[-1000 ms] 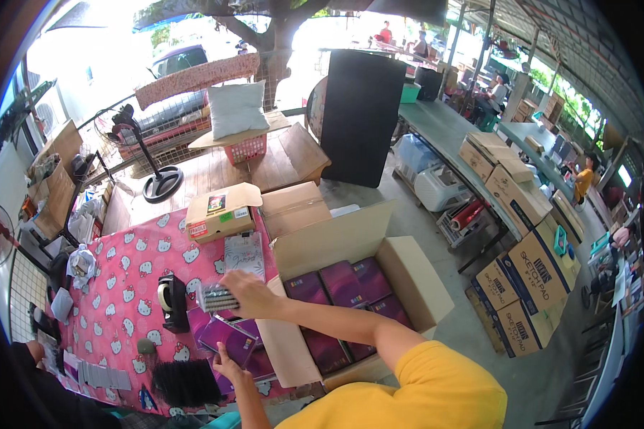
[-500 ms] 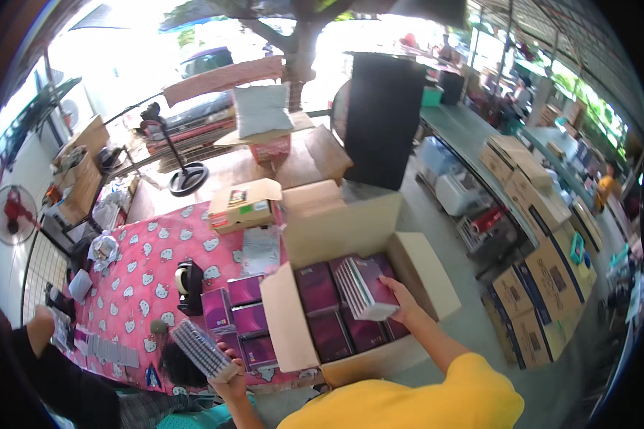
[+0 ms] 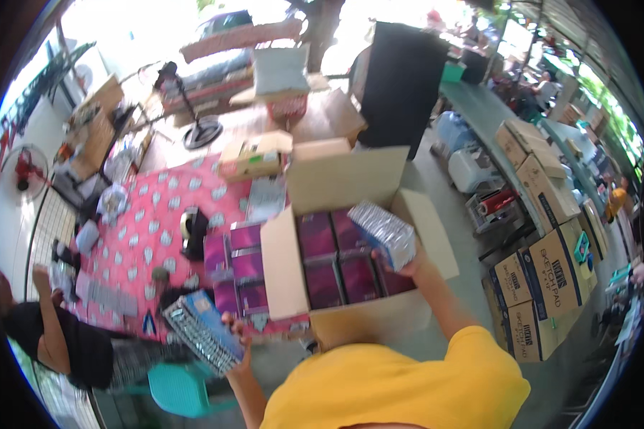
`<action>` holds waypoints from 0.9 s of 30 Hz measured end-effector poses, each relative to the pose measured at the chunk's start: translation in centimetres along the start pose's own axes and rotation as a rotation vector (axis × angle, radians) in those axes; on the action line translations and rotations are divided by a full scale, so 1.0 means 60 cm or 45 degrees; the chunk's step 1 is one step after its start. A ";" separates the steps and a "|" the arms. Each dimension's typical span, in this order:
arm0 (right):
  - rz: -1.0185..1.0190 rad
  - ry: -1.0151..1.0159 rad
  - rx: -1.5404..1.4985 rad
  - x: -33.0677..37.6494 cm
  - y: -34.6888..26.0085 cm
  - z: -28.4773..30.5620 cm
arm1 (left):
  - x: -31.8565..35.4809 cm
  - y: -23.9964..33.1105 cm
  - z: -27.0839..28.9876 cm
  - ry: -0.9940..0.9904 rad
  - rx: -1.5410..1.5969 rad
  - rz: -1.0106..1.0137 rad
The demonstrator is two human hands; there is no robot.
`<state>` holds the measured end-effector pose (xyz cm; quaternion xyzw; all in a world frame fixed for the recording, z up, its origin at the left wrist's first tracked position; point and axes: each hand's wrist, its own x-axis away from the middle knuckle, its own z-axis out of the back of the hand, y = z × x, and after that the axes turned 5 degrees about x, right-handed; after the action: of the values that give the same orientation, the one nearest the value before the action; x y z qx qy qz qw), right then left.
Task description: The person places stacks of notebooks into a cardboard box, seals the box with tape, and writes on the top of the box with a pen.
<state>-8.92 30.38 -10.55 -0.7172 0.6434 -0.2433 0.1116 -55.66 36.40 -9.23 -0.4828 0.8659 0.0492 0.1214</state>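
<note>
My left hand (image 3: 237,343) grips a stack of spiral-bound pads (image 3: 202,330) with a blue cover and silvery wire edges, in front of the pink-covered table. Over the open carton (image 3: 347,180), my right hand (image 3: 409,266) holds a similar stack of pads (image 3: 385,234), its silvery side facing up. Motion blurs both stacks. Rows of purple packs (image 3: 318,234) fill the carton, partly covered by the right-hand stack. More purple packs (image 3: 247,264) sit on the table against the carton's left side.
A black tape dispenser (image 3: 192,234), a paper sheet (image 3: 266,199) and a smaller box (image 3: 252,157) lie on the pink tablecloth (image 3: 166,207). A co-worker in black (image 3: 54,336) is at the left, near a teal stool (image 3: 179,390). Stacked cartons (image 3: 551,275) stand at right.
Both stacks have turned in my hands, showing blue covers and silvery edges. My right hand has dropped lower in the picture's carton area. The co-worker has leaned back, and the view has shifted.
</note>
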 end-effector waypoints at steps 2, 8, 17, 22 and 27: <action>-0.137 0.006 -0.069 0.014 -0.016 -0.012 | 0.012 -0.009 0.005 0.032 0.042 0.026; -0.316 0.258 0.579 -0.038 0.049 -0.013 | 0.047 -0.019 0.002 0.019 0.044 -0.009; 0.081 0.121 2.695 -0.041 0.123 -0.122 | 0.019 -0.077 -0.014 0.381 -0.396 -0.012; 0.055 -0.260 0.887 0.057 0.118 -0.290 | -0.040 -0.184 0.003 0.362 -1.800 0.384; 0.122 0.433 1.031 0.076 0.032 -0.184 | -0.102 -0.229 -0.109 0.046 -2.195 0.079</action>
<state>-15.75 27.35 -1.07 -0.5347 0.5380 -0.5848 0.2874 -41.97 32.88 -0.91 -0.3831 0.5409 0.6849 -0.3026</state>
